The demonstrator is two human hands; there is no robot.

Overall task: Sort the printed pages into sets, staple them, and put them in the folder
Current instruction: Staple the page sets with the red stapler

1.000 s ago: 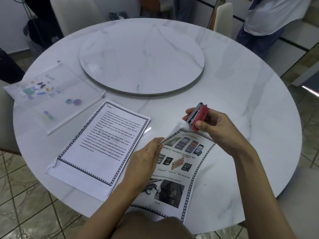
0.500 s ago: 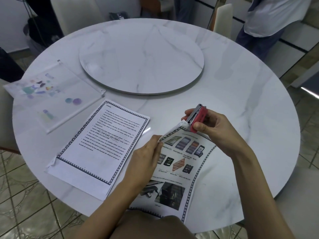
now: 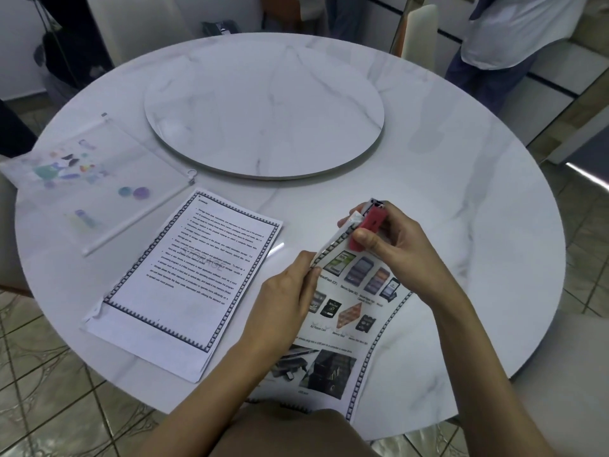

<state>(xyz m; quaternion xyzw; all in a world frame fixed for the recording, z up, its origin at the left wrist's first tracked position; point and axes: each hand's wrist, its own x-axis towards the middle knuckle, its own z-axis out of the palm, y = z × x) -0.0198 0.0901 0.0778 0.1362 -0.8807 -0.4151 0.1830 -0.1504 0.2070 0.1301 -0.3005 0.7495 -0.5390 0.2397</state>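
Stapling the picture pages at their top corner.
On the surface point(image 3: 461, 225), the folder point(image 3: 99, 179) lies far left, with the text pages point(image 3: 188, 278) beside it and the picture pages point(image 3: 346, 324) before you. Your left hand point(image 3: 283, 301) pinches their edge, and your right hand point(image 3: 395, 245) curls its fingers round the stapler point(image 3: 367, 230) at the corner. Loosen that pinch and the sheets may fan, so the staple misses one.

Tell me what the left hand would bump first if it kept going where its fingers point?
Probably the red stapler, gripped by the right hand on the picture pages. The left hand pinches their edge, fingers pointing that way; depth is unclear.
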